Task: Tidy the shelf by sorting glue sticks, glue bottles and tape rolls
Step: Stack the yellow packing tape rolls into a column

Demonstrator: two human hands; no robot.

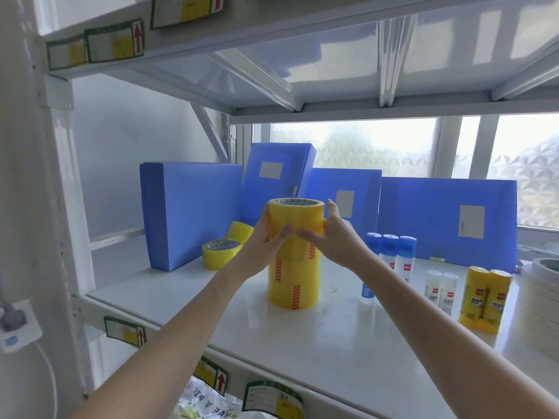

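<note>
Two hands on the top roll of one yellow tape stack, white shelf.

My left hand (269,234) and right hand (328,234) wrap the top tape roll (295,217) from either side, fingers curled round it, thumbs nearly meeting at its front; it sits on a stack of yellow tape rolls (293,282) standing mid-shelf (332,343). Left of the stack: one loose tape roll (220,254) lying flat, another yellow roll (240,232) tilted behind it. Right of the stack: three blue-capped glue sticks (390,252) in a row, one glue bottle (367,293) with a blue label, two clear glue bottles (440,290), two yellow packs (484,300). Along the back: four blue file boxes (193,219), upright or leaning.
</note>
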